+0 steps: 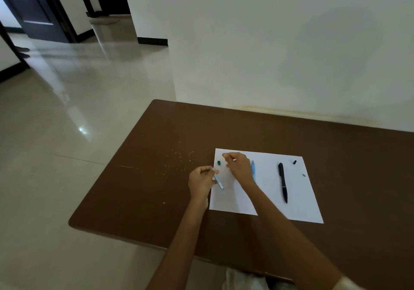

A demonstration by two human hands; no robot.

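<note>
Head view:
- Left grip (201, 181) curled round teal barrel (218, 180), at left edge of paper (268, 200) on bench (156, 189).
- Barrel long axis slants from far-left down to near-right, with free end over paper.
- Right grip (238, 166) just right of barrel, fingertips pinching small pale bit, too small to identify.
- Green cap (219, 162) on paper between grips, just beyond barrel top. Both grips close, right fingertips likely nearer.
- Blue pen (253, 166) and black pen (283, 182) lie farther right.

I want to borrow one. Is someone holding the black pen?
No, the slim black plastic pen lies free on the white paper sheet, apart from the left hand and right hand.
</note>
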